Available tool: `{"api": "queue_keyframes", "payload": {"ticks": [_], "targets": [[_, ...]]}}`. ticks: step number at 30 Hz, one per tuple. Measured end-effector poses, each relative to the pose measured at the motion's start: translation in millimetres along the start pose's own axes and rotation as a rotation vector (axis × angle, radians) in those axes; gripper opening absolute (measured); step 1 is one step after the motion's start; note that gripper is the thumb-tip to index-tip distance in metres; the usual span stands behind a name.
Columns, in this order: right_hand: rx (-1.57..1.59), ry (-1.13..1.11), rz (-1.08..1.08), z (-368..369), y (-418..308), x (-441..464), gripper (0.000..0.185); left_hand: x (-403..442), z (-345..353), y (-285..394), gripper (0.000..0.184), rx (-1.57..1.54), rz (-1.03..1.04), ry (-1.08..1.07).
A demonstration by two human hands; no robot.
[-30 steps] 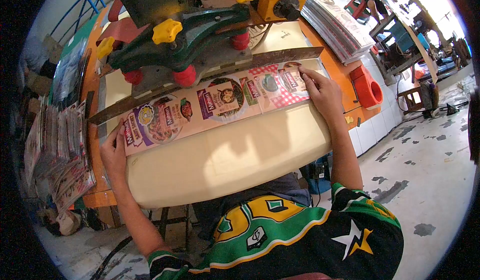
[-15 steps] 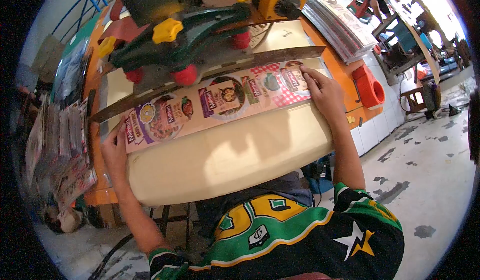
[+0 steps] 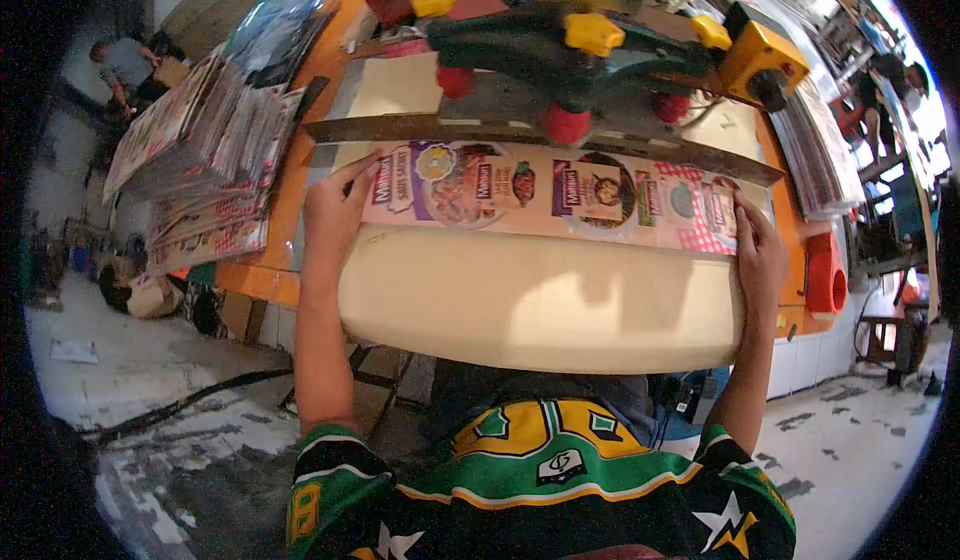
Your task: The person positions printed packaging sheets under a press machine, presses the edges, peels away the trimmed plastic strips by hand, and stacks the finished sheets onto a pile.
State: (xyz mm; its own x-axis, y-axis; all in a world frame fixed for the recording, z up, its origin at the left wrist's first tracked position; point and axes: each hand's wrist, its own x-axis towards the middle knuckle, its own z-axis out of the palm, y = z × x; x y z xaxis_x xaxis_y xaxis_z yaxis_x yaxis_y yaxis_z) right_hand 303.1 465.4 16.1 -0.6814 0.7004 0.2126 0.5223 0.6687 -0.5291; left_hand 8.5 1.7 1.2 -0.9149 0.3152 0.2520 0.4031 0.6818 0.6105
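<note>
Printed strip [image 3: 545,198] is lying across a cream surface [image 3: 540,295]

The long, narrow strip is stretching from left to right, printed side facing up. Its pink ground is carrying food pictures and purple labels, with a round yellow emblem toward the left and red-and-white checks toward the right. Its right end is sitting slightly nearer, and its far edge is running just beside a dark metal bar [image 3: 470,133].

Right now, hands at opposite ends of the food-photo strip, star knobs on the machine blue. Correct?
The star knobs are yellow, not blue, per the head view. The left hand and right hand are at opposite ends of the food-photo strip.
</note>
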Motion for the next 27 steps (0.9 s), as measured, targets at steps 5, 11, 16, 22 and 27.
{"api": "queue_keyframes", "payload": {"ticks": [5, 11, 16, 22, 27], "targets": [[0.016, 0.006, -0.04, 1.6, 6.8, 2.6, 0.033, 0.5, -0.4, -2.7, 0.029, 0.032, 0.022, 0.022], [-0.083, -0.043, 0.02, -5.7, -2.9, 0.9, 0.034, 2.0, -0.5, -1.8, 0.03, 0.03, 0.011, -0.011], [-0.048, -0.026, 0.025, -2.3, 0.7, 1.0, 0.035, 0.5, 3.0, -4.3, 0.029, -0.014, -0.024, 0.014], [-0.031, 0.001, 0.054, -2.0, 4.2, -0.4, 0.035, 1.9, 2.9, -8.4, 0.033, -0.083, 0.04, -0.022], [-0.058, 0.092, -0.034, -0.4, 18.5, -3.8, 0.032, -13.1, -8.4, 15.3, 0.038, 0.01, 0.019, -0.018]]}}
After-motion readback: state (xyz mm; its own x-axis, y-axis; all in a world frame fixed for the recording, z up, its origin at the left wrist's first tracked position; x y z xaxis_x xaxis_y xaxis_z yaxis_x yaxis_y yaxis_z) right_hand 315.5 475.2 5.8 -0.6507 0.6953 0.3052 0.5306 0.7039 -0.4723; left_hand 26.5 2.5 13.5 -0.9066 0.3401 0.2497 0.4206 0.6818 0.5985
